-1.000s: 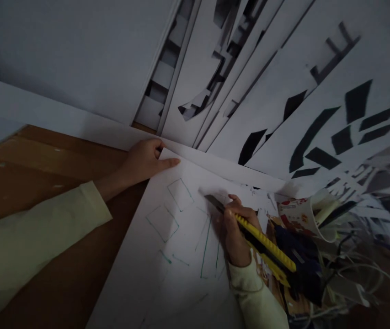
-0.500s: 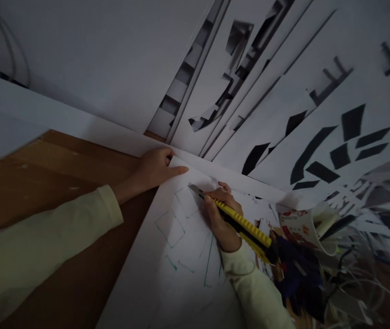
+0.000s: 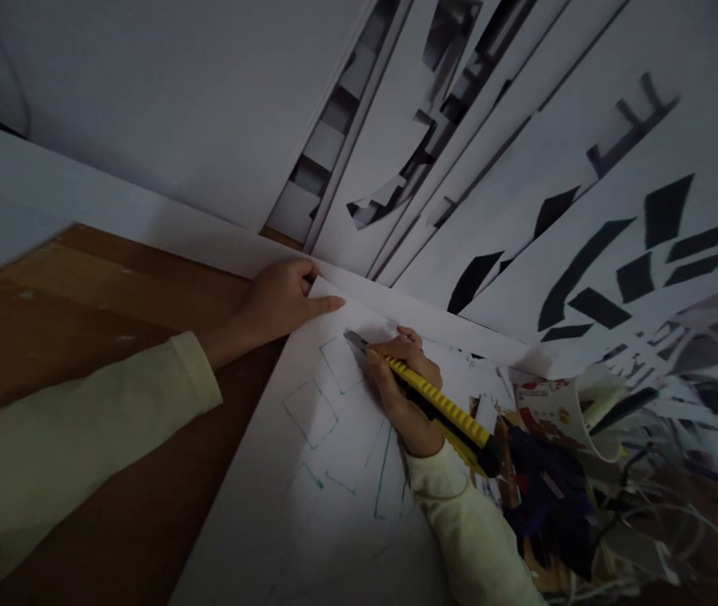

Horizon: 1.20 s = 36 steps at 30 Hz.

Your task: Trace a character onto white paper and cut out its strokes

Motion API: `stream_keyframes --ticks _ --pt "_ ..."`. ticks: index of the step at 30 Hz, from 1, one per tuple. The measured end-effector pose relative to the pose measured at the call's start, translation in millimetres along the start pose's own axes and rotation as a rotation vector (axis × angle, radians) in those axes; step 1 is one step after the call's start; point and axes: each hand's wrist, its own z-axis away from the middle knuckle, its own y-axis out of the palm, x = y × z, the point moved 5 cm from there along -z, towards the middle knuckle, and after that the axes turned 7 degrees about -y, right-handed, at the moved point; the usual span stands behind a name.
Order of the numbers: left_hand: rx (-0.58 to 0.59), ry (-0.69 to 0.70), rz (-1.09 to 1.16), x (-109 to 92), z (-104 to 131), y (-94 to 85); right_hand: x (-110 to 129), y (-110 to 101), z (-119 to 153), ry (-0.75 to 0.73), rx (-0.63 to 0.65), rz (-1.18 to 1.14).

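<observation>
**Steering a cutter blade [image 3: 355,342] to the corner of a drawn square**

The white sheet [image 3: 257,505] lies on the brown wooden table [image 3: 112,295] in front of the person, marked with green outlines: two tilted squares near its far end and longer strokes closer in. The left hand [image 3: 283,299] grips the sheet by its far left corner, thumb laid on top and the other fingers curled at the edge; how far they reach beneath is hidden. The right hand [image 3: 406,391] is closed round a yellow-and-black utility knife [image 3: 444,408], its blade pointing at the top corner of the farther square. Whether the tip already bites into the sheet cannot be told.

The step in hand appears to be cutting along that outline. The next move would call for steady downward pressure and a straight pull along the green line, with the sheet held firm and the left thumb clear of the blade, which is near it.

Beyond stand white panels [image 3: 687,316] with dark shapes in them; to the right are a printed paper cup [image 3: 545,408] and clutter.
</observation>
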Motion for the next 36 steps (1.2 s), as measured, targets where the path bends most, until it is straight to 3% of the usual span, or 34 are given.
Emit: stream_keyframes --ticks 12,18,36 --pt "0.016 -0.01 0.036 -5 3 -1.8 -1 -7 7 0.021 0.006 -0.058" --pt "0.042 -0.032 0.048 -5 3 -0.8 -4 -10 6 0.05 -0.097 -0.082" --pt "-0.026 -0.063 0.009 -4 2 -1.7 -5 -1 0 0.14 -0.003 -0.039"
